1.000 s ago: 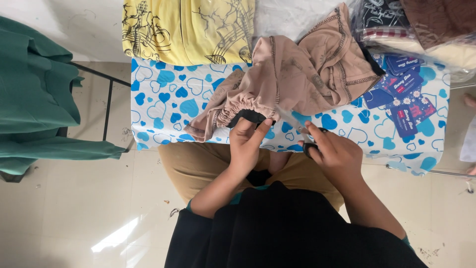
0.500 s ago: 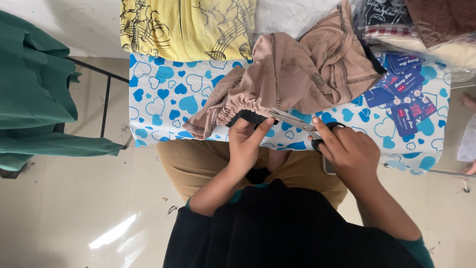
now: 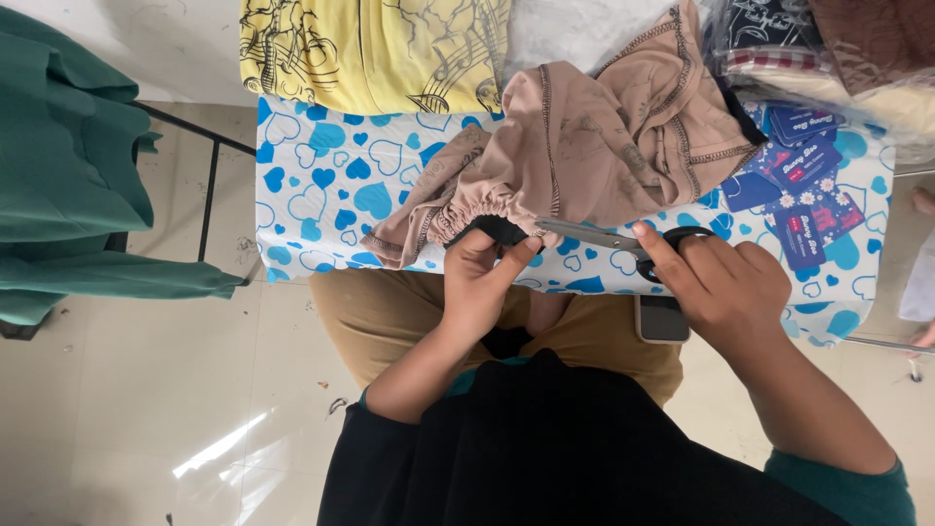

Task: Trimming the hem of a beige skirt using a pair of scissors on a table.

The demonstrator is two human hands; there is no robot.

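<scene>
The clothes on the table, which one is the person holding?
The tan garment with the gathered hem: the left hand pinches its edge while the right hand holds scissors to it. The yellow printed one lies untouched behind.

The table (image 3: 321,195) is the landmark. On its middle lies the bunched garment (image 3: 594,146), whose gathered edge hangs at the table's near edge. There the left hand (image 3: 482,282) pinches that edge, and to its right the right hand (image 3: 726,292) holds the scissors (image 3: 594,236), with blades pointing left toward the garment. A phone (image 3: 662,317) lies on the person's lap, just below the table's near edge. A printed shirt (image 3: 375,49) lies at the table's far left side. Small tags (image 3: 804,170) lie on its right part. Folded clothes (image 3: 58,166) lie left of the table, apart from it.
</scene>
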